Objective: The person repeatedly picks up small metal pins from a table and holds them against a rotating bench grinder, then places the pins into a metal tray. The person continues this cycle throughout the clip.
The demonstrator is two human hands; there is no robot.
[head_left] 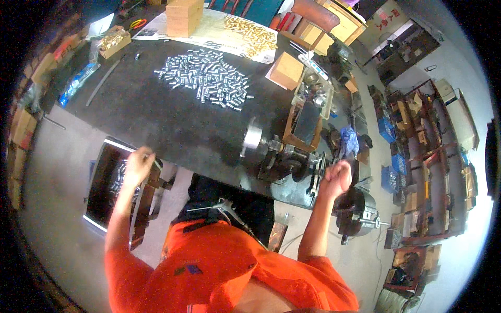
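My left hand [139, 166] is raised over the rim of an open drawer [95, 182] at the table's front edge, its fingertips pinched together. Whatever sits between them is too small to make out. Small silvery metal parts [120, 175] lie inside that drawer. My right hand [338, 177] is closed in a fist at the right end of a small bench machine [292, 164]; what it grips is hidden. A round metal chuck [252, 137] forms the machine's left end. A caliper-like metal tool [225, 206] lies across my lap.
Many silvery metal pins [209, 78] are heaped on the dark table [141, 115]. Brass-coloured pins [253, 35] lie on paper behind them. Wooden blocks [183, 18] stand at the back. A dark motor-like unit [357, 211] is beside my right forearm, and shelving [436, 172] lines the right wall.
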